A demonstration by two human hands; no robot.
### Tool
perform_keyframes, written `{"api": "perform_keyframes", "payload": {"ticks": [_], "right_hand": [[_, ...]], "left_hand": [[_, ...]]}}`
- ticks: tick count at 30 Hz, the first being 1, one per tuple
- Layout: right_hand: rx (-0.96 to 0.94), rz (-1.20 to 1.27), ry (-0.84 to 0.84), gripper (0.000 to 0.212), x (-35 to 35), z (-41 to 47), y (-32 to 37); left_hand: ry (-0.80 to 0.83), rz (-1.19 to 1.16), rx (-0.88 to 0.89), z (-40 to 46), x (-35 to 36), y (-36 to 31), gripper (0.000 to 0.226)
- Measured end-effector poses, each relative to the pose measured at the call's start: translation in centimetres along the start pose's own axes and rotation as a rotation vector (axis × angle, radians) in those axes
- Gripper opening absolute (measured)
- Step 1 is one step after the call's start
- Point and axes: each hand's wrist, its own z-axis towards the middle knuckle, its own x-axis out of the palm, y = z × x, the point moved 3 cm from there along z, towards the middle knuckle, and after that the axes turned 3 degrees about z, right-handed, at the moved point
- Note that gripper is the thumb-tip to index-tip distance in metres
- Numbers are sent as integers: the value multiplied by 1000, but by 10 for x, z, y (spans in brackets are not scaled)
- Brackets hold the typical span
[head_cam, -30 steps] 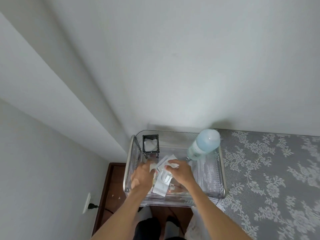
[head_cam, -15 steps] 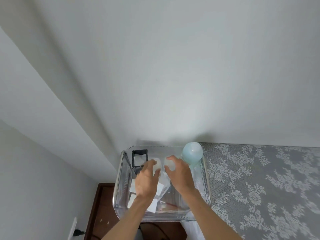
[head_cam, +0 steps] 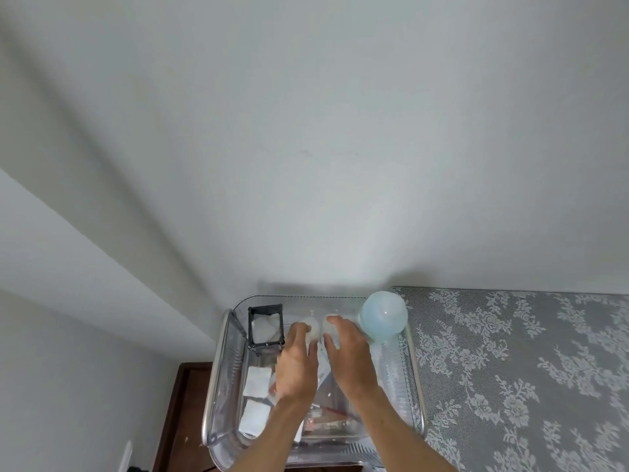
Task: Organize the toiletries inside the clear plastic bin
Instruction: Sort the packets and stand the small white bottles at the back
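two hands now up at the bin's (head_cam: 218, 369) back: left hand (head_cam: 296, 362) and right hand (head_cam: 350, 359) each cup a small jar, sachets dropped.

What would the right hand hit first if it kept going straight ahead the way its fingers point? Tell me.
The right hand points toward the back of the clear bin. Its fingertips already seem to touch a small pale jar; beyond that comes the bin's back wall. Depth is hard to judge here.

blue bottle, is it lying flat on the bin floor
No, the blue bottle stands upright in the far right corner of the bin.
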Motion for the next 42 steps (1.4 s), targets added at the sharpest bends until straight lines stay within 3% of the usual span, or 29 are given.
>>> {"api": "perform_keyframes", "payload": {"ticks": [16, 22, 31, 38, 42], "right_hand": [[53, -130, 42, 29, 22, -1, -26], [41, -116, 45, 34, 21, -3, -28], [-263, -185, 4, 29, -7, -41, -18], [-14, -22, 285, 27, 20, -63, -47], [69, 3, 353, 30, 48, -66, -62]], "left_hand": [[37, -66, -86, 14, 32, 11, 24], [41, -80, -40, 9, 22, 3, 42], [53, 83, 125, -45, -28, 5, 36], [104, 68, -106, -53, -49, 53, 40], [163, 87, -355, -49, -39, 87, 40]]}}
